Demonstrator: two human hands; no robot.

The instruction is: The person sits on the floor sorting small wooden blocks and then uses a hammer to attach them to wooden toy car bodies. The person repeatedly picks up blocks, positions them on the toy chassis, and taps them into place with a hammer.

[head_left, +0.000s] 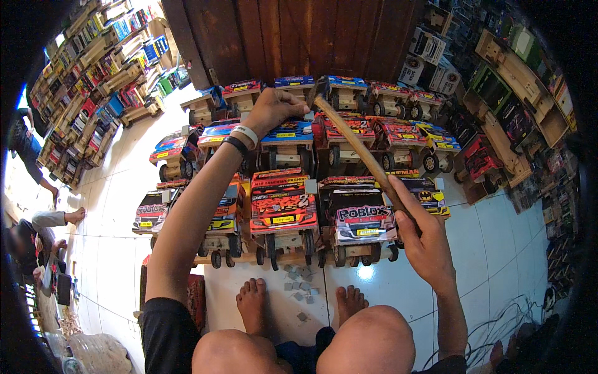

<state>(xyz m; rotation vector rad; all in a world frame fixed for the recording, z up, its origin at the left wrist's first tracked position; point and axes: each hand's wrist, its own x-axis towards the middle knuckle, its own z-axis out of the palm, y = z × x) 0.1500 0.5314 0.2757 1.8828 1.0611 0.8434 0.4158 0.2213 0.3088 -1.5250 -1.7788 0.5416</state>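
My right hand [423,234] grips a hammer [358,146] by the lower end of its wooden handle. The handle slants up to the left, and the dark hammer head sits close to my left fingertips. My left hand [276,112] reaches over a blue toy truck [286,135] in the middle row, thumb and fingers pinched at a small grey square piece [309,116] by the truck's top corner. Similar grey squares stick up from other trucks, such as the orange toy truck [283,202] in front. Beside it stands a black and white toy truck [358,215].
Several rows of toy trucks stand before a brown wooden door [299,37]. Loose grey squares [301,283] lie on the white tiled floor between my feet. Stacked trucks [93,81] rise at left, more [517,106] at right. Another person [47,243] sits at far left.
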